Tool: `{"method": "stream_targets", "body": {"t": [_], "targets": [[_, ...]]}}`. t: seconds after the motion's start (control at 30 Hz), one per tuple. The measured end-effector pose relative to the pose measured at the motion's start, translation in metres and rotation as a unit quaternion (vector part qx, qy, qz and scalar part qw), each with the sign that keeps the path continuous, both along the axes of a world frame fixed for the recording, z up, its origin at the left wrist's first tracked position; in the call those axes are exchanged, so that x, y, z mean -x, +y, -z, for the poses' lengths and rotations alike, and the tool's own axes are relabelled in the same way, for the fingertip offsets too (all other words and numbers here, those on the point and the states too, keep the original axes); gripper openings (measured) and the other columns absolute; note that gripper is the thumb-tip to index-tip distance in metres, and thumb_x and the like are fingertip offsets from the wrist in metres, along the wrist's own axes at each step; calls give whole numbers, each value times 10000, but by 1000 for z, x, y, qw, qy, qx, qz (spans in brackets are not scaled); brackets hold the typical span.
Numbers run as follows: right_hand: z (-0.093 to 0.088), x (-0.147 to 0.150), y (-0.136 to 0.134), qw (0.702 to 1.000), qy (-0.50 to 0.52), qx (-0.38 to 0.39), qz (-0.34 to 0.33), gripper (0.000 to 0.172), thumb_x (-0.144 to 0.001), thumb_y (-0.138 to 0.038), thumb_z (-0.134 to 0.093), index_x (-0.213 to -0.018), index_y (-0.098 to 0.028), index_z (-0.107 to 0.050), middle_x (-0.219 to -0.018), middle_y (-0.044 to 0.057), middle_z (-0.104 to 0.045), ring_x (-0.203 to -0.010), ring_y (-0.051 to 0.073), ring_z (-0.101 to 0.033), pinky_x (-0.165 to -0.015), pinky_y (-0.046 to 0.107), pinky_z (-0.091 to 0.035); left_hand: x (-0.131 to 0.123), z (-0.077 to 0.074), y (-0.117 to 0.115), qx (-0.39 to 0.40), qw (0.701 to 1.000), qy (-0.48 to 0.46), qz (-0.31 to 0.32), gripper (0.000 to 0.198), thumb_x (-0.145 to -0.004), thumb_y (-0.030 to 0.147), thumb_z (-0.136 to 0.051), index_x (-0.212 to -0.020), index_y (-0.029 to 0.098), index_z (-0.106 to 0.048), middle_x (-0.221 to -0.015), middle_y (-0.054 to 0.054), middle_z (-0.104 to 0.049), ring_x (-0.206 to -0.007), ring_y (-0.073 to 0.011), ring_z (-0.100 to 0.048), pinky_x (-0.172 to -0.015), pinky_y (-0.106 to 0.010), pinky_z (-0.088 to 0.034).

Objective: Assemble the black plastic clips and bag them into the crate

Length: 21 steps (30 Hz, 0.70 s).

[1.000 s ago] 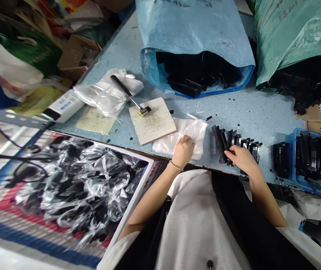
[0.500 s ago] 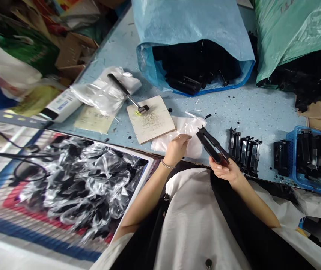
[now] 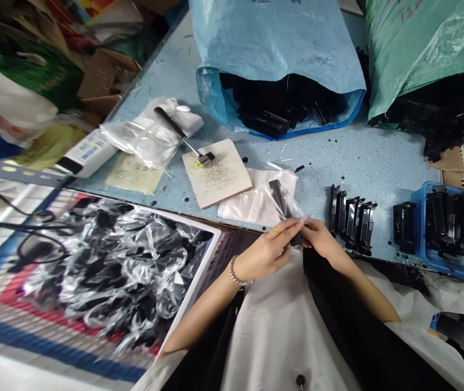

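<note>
Near the front edge of the bench, a long black plastic part (image 3: 279, 199) sits inside a clear plastic bag (image 3: 293, 206). My left hand (image 3: 265, 251) pinches the bag's mouth around the near end of the part. My right hand (image 3: 322, 241) meets it from the other side, fingers closed on the bag's edge. Both hands hide the part's near end. Under and beyond them lies a stack of flat clear bags (image 3: 240, 205). To the right of my right hand, several similar black parts (image 3: 354, 220) stand in a row.
A hammer (image 3: 183, 138) rests on a wooden board (image 3: 232, 187). A blue sack (image 3: 276, 38) and a green sack (image 3: 427, 54) hold black parts. At right is a blue basket (image 3: 421, 222) of parts; at left, a crate (image 3: 216, 239) holds bagged parts.
My right hand has brought the black part left and into a clear bag. My left hand has moved down and right to meet it, now closed on the bag.
</note>
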State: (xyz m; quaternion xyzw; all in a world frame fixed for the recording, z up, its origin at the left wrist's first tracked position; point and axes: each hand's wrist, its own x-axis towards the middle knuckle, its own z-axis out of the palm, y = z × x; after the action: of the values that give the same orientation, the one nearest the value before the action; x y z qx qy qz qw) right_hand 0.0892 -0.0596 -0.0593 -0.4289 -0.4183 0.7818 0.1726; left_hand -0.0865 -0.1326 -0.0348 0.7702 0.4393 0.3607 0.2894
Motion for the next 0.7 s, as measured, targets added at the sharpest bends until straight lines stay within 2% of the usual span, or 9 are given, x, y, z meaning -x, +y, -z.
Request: {"method": "stream_targets", "body": {"t": [0.13, 0.2, 0.27, 0.33, 0.43, 0.5, 0.53, 0.6, 0.7], "targets": [[-34, -6, -5, 977, -77, -98, -173, 280, -855, -434, -708, -939, -171, -664, -698, -33, -616, -604, 120, -576, -598, 242, -462, 27, -22, -29, 78, 995, 12, -56, 360, -995, 283, -550, -1341, 305, -648, -1262, -83, -699, -1158, -220, -697, -1043, -366, -585], [-48, -20, 3, 960, -109, -129, -224, 342, -893, -452, -661, -1103, -182, -682, -848, 7, -694, -708, 150, -652, -689, 277, -506, 68, -29, -55, 151, 982, 30, -113, 266, -979, 368, -572, -1194, 349, -728, -1192, -51, -732, -1106, -231, -714, -1011, -366, -597], [-58, -39, 17, 930, -215, -219, -200, 353, -956, -467, -583, -1178, -208, -671, -970, 39, -730, -797, 175, -688, -749, 300, -510, 123, -26, -84, 221, 958, 68, -169, 219, -921, 450, -616, -1068, 372, -759, -1152, -13, -750, -1046, -253, -728, -978, -397, -607], [-63, -58, 33, 854, -379, -313, -172, 320, -1006, -458, -514, -1125, -208, -674, -976, 65, -741, -839, 208, -698, -757, 316, -492, 178, -11, -110, 260, 917, 134, -272, 199, -862, 494, -622, -949, 362, -744, -1108, 21, -753, -1041, -289, -717, -994, -479, -588], [-63, -76, 46, 692, -592, -361, -201, 316, -1038, -435, -478, -1035, -176, -659, -936, 120, -742, -859, 270, -705, -726, 337, -461, 230, 16, -130, 312, 816, 261, -412, 220, -797, 463, -600, -870, 274, -683, -1043, -59, -736, -1020, -395, -700, -939, -628, -557], [-59, -79, 45, 626, -653, -361, -229, 332, -1040, -443, -481, -1073, -148, -632, -992, 162, -735, -882, 295, -714, -711, 339, -460, 229, 27, -122, 328, 774, 303, -449, 234, -784, 433, -608, -886, 232, -668, -1043, -114, -724, -1009, -431, -692, -889, -642, -553], [-57, -77, 43, 609, -664, -362, -239, 344, -1037, -450, -491, -1107, -136, -612, -1038, 181, -727, -900, 301, -718, -705, 336, -464, 217, 29, -111, 322, 777, 297, -452, 238, -804, 423, -604, -913, 223, -672, -1052, -117, -723, -1006, -420, -694, -885, -617, -556], [-54, -72, 36, 589, -670, -373, -253, 357, -1027, -447, -521, -1162, -120, -570, -1121, 210, -703, -948, 311, -720, -700, 328, -475, 174, 29, -75, 273, 825, 236, -434, 227, -879, 404, -565, -963, 232, -686, -1050, -80, -729, -988, -350, -703, -912, -527, -561], [-52, -62, 28, 589, -660, -380, -268, 342, -1022, -407, -539, -1203, -117, -526, -1154, 224, -689, -991, 332, -720, -701, 334, -490, 87, 32, -7, 154, 916, 97, -358, 157, -930, 319, -556, -919, 224, -681, -992, -64, -715, -960, -253, -694, -903, -394, -569]]}}
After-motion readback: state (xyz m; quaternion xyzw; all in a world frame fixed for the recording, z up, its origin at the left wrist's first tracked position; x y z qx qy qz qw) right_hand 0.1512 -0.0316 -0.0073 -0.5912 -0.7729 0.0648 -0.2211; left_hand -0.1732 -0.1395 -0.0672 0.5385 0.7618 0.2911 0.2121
